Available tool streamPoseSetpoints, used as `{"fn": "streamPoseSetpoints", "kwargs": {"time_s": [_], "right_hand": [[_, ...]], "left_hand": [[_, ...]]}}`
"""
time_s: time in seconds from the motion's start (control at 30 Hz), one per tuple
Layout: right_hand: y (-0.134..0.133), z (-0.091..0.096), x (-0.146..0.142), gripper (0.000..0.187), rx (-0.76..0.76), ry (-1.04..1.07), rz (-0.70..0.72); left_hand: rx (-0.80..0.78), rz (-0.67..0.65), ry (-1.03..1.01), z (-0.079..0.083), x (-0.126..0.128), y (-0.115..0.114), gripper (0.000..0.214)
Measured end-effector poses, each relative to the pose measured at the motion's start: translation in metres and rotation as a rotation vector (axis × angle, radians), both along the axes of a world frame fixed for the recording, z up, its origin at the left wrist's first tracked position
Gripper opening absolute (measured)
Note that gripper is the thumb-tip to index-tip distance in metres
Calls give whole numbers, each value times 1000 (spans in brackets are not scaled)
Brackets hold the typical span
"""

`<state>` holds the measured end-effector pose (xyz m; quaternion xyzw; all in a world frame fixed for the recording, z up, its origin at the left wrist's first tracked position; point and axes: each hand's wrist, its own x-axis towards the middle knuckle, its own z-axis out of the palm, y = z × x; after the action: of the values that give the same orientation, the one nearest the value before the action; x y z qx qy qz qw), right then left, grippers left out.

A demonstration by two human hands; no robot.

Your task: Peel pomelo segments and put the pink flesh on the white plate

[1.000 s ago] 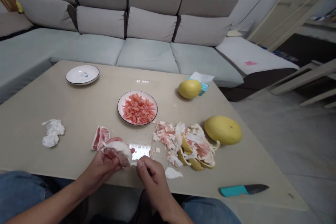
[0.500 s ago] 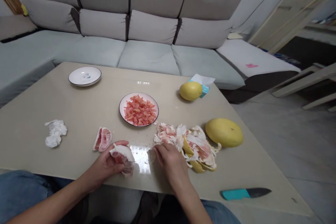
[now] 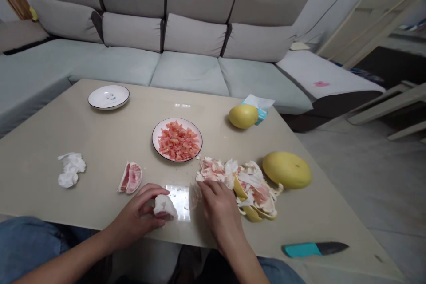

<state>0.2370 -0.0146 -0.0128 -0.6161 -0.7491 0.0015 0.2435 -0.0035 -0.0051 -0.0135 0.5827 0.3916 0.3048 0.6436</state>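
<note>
My left hand (image 3: pixel 141 214) is closed around a pomelo segment (image 3: pixel 164 206) still in its white membrane, near the front edge of the beige table (image 3: pixel 100 142). My right hand (image 3: pixel 218 206) rests palm down at the near edge of the peel pile (image 3: pixel 238 182), fingers together over white membrane scraps; whether it grips any is hidden. A peeled pink segment (image 3: pixel 130 177) lies left of my left hand. A plate of pink pomelo flesh (image 3: pixel 177 140) sits behind both hands.
Two whole yellow pomelos (image 3: pixel 286 170) (image 3: pixel 243 116) lie at the right, the far one against a tissue pack (image 3: pixel 259 106). A teal-handled knife (image 3: pixel 314 248) lies at the front right. A crumpled tissue (image 3: pixel 69 169) and a white dish (image 3: pixel 108 97) sit left. A grey sofa (image 3: pixel 186 44) stands behind.
My right hand left the segment and moved right to the peel pile. My left hand lowered the segment toward the tabletop.
</note>
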Motion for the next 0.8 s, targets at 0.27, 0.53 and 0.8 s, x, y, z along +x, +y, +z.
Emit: {"fn": "streamPoseSetpoints", "kwargs": {"time_s": [0.27, 0.53, 0.8], "right_hand": [[-24, 21, -38, 30, -292, 736, 268], [-27, 19, -50, 21, -424, 920, 112], [-17, 21, -29, 32, -517, 1103, -24]], "left_hand": [[307, -2, 173, -10, 0, -5, 50], [374, 5, 188, -4, 5, -6, 46], [342, 15, 78, -8, 1, -6, 46]]}}
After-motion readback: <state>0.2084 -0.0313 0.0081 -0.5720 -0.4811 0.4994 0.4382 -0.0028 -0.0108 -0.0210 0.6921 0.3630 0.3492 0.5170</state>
